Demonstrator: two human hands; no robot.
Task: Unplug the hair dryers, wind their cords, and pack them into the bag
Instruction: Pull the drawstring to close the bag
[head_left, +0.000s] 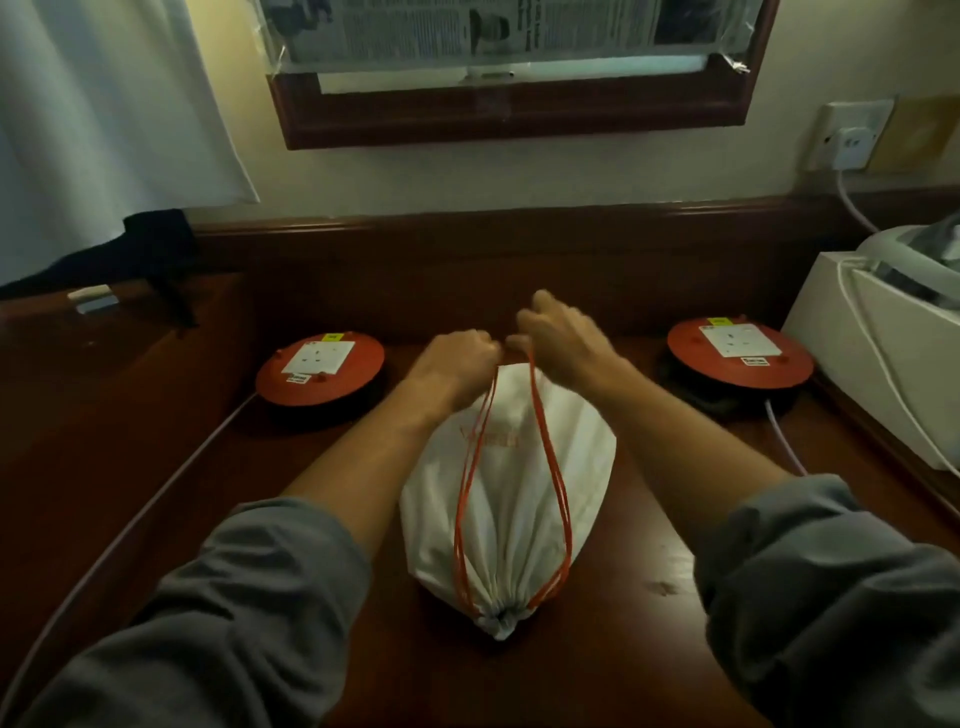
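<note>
A white drawstring bag (511, 488) is lying full on the dark wooden worktop (156, 457), its cinched mouth pointing toward the person. The left hand (457, 358) and right hand (558, 332) are each pinching the orange drawstrings (550, 457) in a narrow grip, between two red cable reels (320, 370).

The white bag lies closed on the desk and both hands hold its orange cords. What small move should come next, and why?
Probably let go of the orange cords and lay them on the white bag. Its mouth is already gathered shut, the bag looks full, and both the left hand and right hand only pinch the loops.
</note>
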